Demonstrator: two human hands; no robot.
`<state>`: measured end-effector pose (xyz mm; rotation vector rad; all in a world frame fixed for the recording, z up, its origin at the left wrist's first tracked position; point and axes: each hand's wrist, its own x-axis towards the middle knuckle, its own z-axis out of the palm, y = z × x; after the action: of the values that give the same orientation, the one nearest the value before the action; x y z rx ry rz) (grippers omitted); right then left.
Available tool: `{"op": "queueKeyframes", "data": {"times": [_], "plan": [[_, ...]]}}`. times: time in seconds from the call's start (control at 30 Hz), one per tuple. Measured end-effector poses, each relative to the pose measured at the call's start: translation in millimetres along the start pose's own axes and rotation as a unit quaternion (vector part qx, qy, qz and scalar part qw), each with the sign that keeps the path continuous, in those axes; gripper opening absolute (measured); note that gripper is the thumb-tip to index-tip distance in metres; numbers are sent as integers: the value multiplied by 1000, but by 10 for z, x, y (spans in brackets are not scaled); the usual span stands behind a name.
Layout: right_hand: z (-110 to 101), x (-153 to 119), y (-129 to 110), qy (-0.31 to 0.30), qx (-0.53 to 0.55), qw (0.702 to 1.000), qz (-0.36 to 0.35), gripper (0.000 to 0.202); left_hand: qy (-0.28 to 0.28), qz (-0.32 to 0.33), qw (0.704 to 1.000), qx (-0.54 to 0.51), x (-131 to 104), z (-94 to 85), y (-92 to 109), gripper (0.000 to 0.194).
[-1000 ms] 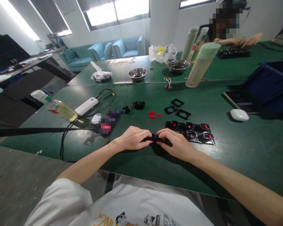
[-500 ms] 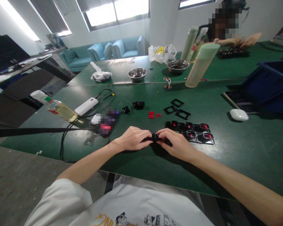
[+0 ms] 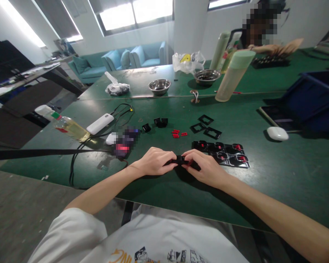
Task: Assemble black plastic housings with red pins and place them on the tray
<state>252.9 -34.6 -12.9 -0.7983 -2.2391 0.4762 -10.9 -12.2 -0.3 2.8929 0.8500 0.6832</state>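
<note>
Between my two hands is a small black plastic part (image 3: 180,160), held just above the green table (image 3: 159,188). My left hand (image 3: 157,161) pinches its left end with thumb and fingers. At its right end, my right hand (image 3: 204,166) grips it the same way; the fingers hide much of its shape. Small red clips (image 3: 176,134) lie beyond the hands. Several black assemblies with red pieces (image 3: 230,155) sit in rows beside my right hand. Flat black square frames (image 3: 212,133) rest behind them, and black blocks (image 3: 161,122) stand further left.
On the left are a phone (image 3: 126,142), a white power bank (image 3: 100,124), cables and a tilted bottle (image 3: 70,128). Steel bowls (image 3: 159,87) and a green-capped bottle (image 3: 234,76) stand further back. To the right are a white case (image 3: 278,134) and a blue bin (image 3: 314,100). Another person works at the far right.
</note>
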Motion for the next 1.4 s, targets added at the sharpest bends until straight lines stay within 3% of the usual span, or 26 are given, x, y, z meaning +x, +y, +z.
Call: {"op": "queueKeyframes", "data": {"times": [0.27,0.57,0.73,0.87,1.4], "plan": [[-19,7,-16,6,-13,1000,-19,10,0,-4,1000,-25,7,-3,9,25],[-41,-6,-18,13,-61,996,-56,11,-7,-46,996,-72,27,-62,52,40],[-58,12,-38,29,-64,994,-81,9,-60,-104,987,-105,59,-123,70,39],[-65,13,-44,44,-75,992,-90,11,-83,-113,981,-135,72,-133,71,38],[-67,-2,-61,47,-77,993,-80,10,-26,-110,980,-161,43,-104,68,35]]}}
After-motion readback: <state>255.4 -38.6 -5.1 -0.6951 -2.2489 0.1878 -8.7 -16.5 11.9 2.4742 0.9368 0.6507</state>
